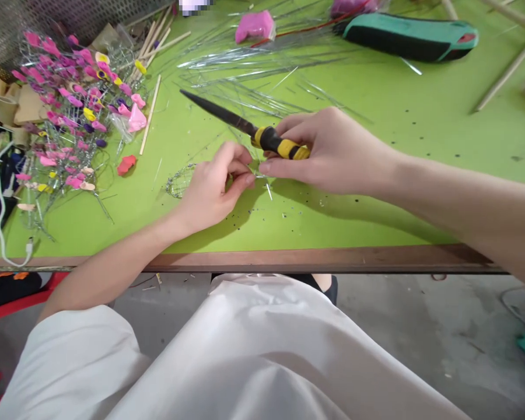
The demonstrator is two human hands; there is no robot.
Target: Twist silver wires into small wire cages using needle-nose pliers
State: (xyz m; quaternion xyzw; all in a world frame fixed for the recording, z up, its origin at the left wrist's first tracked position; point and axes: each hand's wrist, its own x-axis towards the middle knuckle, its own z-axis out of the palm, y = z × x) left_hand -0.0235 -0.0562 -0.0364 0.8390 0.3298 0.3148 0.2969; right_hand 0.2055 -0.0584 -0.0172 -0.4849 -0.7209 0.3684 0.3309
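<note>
My right hand [328,151] is closed around the black-and-yellow handle of a pointed tool [234,119], whose dark tip points to the upper left. My left hand [214,186] is pinched, fingertips together, on the end of a thin silvery wire [268,190] near my right fingertips. Beside and partly behind my left hand, a rounded wire mesh piece [179,179] lies on the green table [376,216]. Tiny dark bits are scattered below both hands.
Wire stems with pink, purple and yellow clay pieces [74,111] fill the left side. A red clay piece [126,165], a wooden stick [150,115], loose wires [254,96], a pink clay pack [255,27] and a teal-black cutter [411,38] lie around. A white cable [0,216] hangs near the left edge.
</note>
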